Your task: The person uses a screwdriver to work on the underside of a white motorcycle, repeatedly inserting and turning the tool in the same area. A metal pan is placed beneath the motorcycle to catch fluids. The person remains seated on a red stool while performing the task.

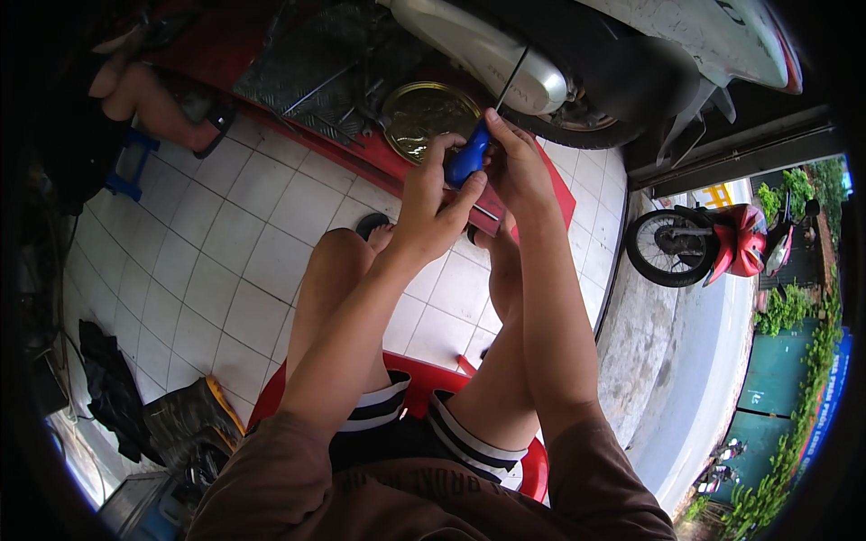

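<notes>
Fingers (pixel 448 149) of left hand (pixel 431 203) wrapping blue screwdriver handle (pixel 468 158), clamping it; right hand (pixel 519 162) fingers closing over handle top, steadying. Thin shaft (pixel 515 72) running up and away from fingers, tip meeting silver engine cover (pixel 487 50) of scooter. Round brass-coloured pan (pixel 424 113) lying just left of fingers on red ramp (pixel 379 162). Risk: tip slipping off fastener, scratching cover, if shaft is tilting under pressure.
</notes>
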Demonstrator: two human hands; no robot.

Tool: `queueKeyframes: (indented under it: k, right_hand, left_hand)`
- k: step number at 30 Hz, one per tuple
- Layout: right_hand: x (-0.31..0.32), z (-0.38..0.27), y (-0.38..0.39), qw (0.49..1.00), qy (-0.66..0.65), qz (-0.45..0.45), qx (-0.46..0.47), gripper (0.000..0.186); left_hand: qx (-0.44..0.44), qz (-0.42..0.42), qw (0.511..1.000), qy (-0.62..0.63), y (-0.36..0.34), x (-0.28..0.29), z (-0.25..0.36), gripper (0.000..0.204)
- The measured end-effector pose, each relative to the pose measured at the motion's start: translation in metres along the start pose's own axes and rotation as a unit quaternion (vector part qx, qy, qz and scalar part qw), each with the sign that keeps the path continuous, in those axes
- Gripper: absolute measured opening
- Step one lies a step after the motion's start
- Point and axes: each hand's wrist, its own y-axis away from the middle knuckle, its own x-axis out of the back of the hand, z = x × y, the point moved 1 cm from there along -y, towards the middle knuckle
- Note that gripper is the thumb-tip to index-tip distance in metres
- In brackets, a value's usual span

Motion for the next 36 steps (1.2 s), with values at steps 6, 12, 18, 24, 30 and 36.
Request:
queueKeyframes:
  k: [6, 12, 18, 24, 30, 36]
  right_hand:
    - [-0.005, -0.006, 0.006, 0.997, 0.0, -0.081, 0.015, 0.024]
    - [0.005, 0.002, -0.001, 0.999, 0.035, -0.03, 0.01, 0.022]
    - [-0.004, 0.0, 0.004, 1.0, 0.023, 0.014, 0.015, 0.023]
    - [-0.006, -0.005, 0.008, 0.996, -0.017, -0.084, -0.001, 0.023]
    - [-0.003, 0.004, 0.003, 0.998, 0.025, -0.049, 0.012, 0.017]
    - [-0.011, 0.005, 0.0, 1.0, 0.004, 0.005, 0.026, 0.022]
  left_hand:
    - [0.05, 0.0, 0.997, 0.056, 0.002, 0.001, 0.001, 0.039]
    - [0.108, -0.039, 0.987, 0.113, -0.002, 0.003, -0.007, 0.04]
    - [-0.046, 0.02, 0.998, -0.032, 0.001, -0.005, 0.001, 0.044]
    - [0.053, 0.001, 0.998, -0.028, 0.001, 0.002, -0.003, 0.035]
    - [-0.037, 0.052, 0.994, -0.085, 0.001, -0.002, 0.005, 0.032]
    - [-0.002, 0.066, 0.991, -0.117, 0.002, -0.002, 0.001, 0.033]
